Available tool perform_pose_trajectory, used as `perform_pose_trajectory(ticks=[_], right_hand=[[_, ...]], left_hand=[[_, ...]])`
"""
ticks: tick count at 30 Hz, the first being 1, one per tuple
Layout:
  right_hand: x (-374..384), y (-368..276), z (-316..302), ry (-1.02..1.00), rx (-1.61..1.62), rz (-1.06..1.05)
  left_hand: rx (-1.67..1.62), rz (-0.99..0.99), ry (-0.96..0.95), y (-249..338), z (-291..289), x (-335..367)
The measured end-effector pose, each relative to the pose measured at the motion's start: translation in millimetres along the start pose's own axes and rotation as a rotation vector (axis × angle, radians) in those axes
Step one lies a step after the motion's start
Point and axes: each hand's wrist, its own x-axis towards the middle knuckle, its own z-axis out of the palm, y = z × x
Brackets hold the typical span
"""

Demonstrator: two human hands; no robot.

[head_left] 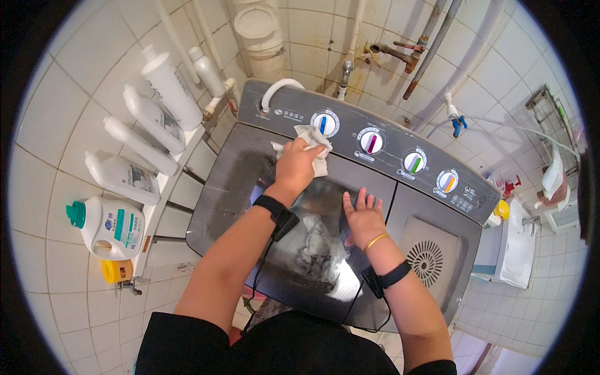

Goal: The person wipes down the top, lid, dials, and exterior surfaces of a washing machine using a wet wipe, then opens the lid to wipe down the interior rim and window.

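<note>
A grey twin-tub washing machine (215, 200) stands in front of me, its dark see-through lid down. My left hand (295, 165) is closed on a crumpled white cloth (320, 167), pressed to the lid's far edge just below the blue-marked knob (324, 124). Palm down, my right hand (364, 219) lies on the lid near the seam between the two tubs, fingers spread and holding nothing. Further along the panel sit a purple-marked knob (371, 143), a green-marked knob (414, 163) and an orange-marked knob (447, 182). Bands with small black devices circle both wrists.
On the left, a narrow white shelf (164, 200) bears several white bottles and a teal-capped detergent jug (112, 225). A yellow-lidded tub (117, 270) is below it. Behind the machine are a tap (345, 78) and rusty pipes (409, 59). A white washbasin (517, 250) stands at right.
</note>
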Motion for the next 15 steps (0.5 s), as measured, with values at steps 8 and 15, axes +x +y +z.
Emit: perform_pose_trajectory(ticks=[8,15], right_hand=[[-2,2,-3,-0.010,0.038,-0.006],[-3,6,2,0.038,0.094,-0.031]], left_hand=[[0.033,-0.064,0.073,39,14,24],[0.079,-0.230,-0.027,47,41,11]])
